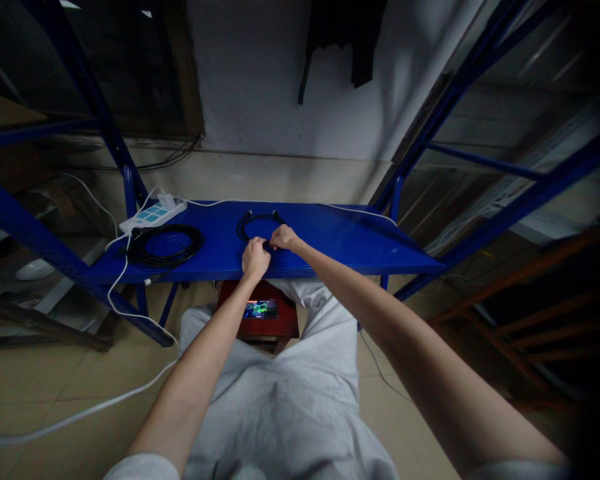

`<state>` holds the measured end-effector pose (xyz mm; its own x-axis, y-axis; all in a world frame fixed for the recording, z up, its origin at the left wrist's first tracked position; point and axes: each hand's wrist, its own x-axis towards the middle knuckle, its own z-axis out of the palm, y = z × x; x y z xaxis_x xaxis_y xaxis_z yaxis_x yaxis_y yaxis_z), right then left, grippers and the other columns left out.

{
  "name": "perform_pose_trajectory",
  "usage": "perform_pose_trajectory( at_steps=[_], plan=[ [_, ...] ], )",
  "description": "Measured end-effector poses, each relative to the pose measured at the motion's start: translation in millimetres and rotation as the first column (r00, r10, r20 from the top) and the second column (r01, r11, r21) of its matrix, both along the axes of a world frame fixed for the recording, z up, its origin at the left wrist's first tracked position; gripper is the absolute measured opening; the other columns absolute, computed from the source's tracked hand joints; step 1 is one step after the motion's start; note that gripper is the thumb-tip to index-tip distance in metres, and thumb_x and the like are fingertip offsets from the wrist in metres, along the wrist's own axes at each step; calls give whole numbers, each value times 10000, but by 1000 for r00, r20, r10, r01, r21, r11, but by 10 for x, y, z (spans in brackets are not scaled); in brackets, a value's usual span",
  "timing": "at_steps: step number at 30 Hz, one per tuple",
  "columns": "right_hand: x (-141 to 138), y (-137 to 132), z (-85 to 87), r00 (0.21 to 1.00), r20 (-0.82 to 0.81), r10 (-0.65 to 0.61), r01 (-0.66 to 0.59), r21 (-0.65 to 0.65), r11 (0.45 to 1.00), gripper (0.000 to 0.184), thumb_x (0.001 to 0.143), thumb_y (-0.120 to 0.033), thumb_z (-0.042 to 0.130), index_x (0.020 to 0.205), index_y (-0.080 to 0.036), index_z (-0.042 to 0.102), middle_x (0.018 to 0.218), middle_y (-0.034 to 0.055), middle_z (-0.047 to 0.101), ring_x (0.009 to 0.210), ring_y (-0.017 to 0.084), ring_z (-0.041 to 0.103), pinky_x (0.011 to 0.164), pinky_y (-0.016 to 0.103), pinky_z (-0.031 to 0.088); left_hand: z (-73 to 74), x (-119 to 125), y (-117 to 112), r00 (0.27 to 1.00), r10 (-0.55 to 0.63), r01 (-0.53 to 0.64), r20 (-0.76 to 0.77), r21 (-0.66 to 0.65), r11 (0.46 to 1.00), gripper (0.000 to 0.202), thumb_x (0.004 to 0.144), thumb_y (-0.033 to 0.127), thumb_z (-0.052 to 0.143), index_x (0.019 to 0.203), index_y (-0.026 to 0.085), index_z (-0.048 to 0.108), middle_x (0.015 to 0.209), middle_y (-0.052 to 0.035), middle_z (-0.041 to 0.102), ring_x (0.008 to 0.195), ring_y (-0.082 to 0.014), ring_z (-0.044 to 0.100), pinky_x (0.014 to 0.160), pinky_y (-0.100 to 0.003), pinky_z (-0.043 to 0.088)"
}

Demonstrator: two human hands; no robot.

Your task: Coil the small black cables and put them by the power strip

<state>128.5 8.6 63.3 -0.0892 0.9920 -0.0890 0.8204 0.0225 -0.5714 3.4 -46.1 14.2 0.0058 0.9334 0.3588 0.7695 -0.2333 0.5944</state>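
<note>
A short black cable [241, 228] lies in a loop on the blue shelf [325, 233], near its front middle. Both ends of it show small connectors at the back of the loop. My left hand [256, 257] is closed on the front of the loop. Just right of it, my right hand [283, 237] pinches the same cable, its fingers close to the left thumb. A dark bit of the cable shows between the two hands; the fingertips are partly hidden.
At the shelf's left lie a larger coil of black cable [196, 241] and a white power strip [155, 213]. A white cord [117, 283] hangs over the left edge. Blue posts rise at both sides. Below, a lit phone [257, 309] rests on a red stool [285, 323] between my legs.
</note>
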Motion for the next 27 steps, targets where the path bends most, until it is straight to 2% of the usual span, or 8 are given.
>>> perform_pose_trajectory(
  at_steps=[3,7,13,16,19,21,24,27],
  plan=[
    [5,-53,64,921,351,167,-223,126,967,130,841,-147,634,900,-128,748,863,111,742,852,205,688,690,231,468,-3,6,2,1000,8,-8,-14,-8,1000,440,855,27,429,1173,213,670,1229,-70,670,1192,-215,601,1035,-306,465],
    [5,-132,172,546,748,376,-636,78,767,244,883,-92,546,1045,-107,727,1054,174,717,994,244,673,783,273,476,3,-1,5,999,49,-50,-10,-57,997,402,864,53,429,1140,212,674,1172,-87,691,1125,-233,636,973,-320,492],
    [-16,-127,273,23,872,490,-850,-240,468,263,904,-7,483,983,-83,723,1032,173,709,1017,233,643,774,298,475,26,-31,19,1000,24,-25,-4,-70,997,349,895,98,443,1063,238,716,1193,-65,699,1117,-228,636,911,-298,503],
    [-10,-73,283,-106,855,508,-865,-331,377,251,897,4,498,959,-88,723,1029,152,713,1050,236,632,799,308,474,30,-37,25,1000,13,-14,-14,-69,998,350,893,89,445,1039,238,727,1198,-60,699,1124,-221,630,915,-288,498],
    [26,-52,270,9,859,512,-848,-264,459,256,901,-6,502,1019,-86,715,1037,154,715,1069,242,640,836,310,480,23,-30,25,1000,25,-26,-11,-61,998,370,874,66,445,1051,233,724,1176,-64,705,1126,-224,628,927,-293,496],
    [51,-77,245,219,851,478,-777,-145,613,249,901,-37,531,1076,-81,703,1045,171,715,1051,244,662,848,300,490,14,-22,22,1000,31,-31,1,-56,998,400,860,48,442,1085,228,719,1181,-66,702,1132,-221,626,946,-295,492],
    [46,-145,192,597,729,334,-513,27,858,209,901,-118,592,1069,-75,707,1059,205,716,1014,254,691,823,273,513,-3,-11,21,1000,19,-18,23,-39,999,422,851,35,441,1108,221,719,1205,-62,692,1143,-211,621,973,-292,486],
    [-14,-195,125,877,447,176,-198,3,980,165,930,-158,583,921,-76,726,899,176,746,815,212,720,695,236,525,-20,-10,30,999,11,-10,35,-22,1000,414,857,37,446,1104,220,725,1195,-59,693,1144,-204,619,995,-290,480]
  ],
)
